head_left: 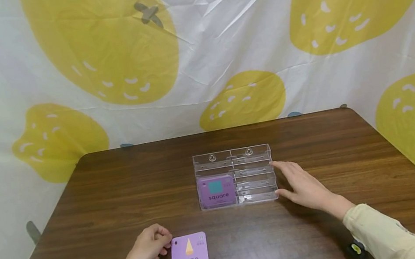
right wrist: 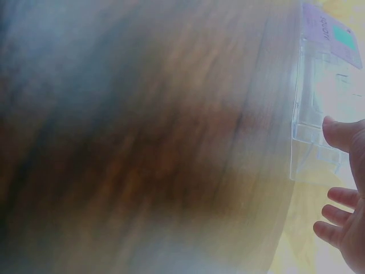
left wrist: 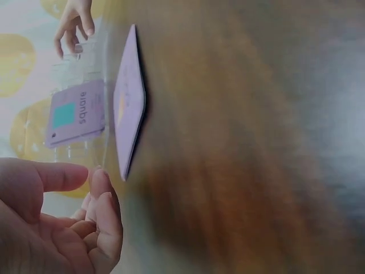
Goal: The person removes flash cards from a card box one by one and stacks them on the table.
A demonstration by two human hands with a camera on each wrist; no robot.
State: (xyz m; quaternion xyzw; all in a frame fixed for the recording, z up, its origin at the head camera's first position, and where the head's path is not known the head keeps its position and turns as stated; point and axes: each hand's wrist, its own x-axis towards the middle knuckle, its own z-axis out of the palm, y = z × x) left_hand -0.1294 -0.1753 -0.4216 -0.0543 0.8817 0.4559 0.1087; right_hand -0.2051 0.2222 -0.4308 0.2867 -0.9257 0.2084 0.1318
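Observation:
A purple card with the word "cone" (head_left: pixel 189 256) lies on the table. My left hand (head_left: pixel 149 244) is right at its upper left corner, fingers loosely curled. In the left wrist view, the thumb and index fingertips come near each other with no card between them. Farther back is a clear plastic card holder (head_left: pixel 257 196) with stepped compartments in two columns. A purple "square" card (head_left: pixel 217 192) stands in the front of its left column. My right hand (head_left: pixel 304 184) is at the holder's right side, thumb and index finger spread along that edge, the other fingers extended.
A dark wood table (head_left: pixel 119 181) bears everything. Behind it hangs a white cloth (head_left: pixel 196 51) with yellow fruit prints. A small dark object with a yellow-green spot (head_left: pixel 356 250) lies beside the right sleeve (head_left: pixel 385 233).

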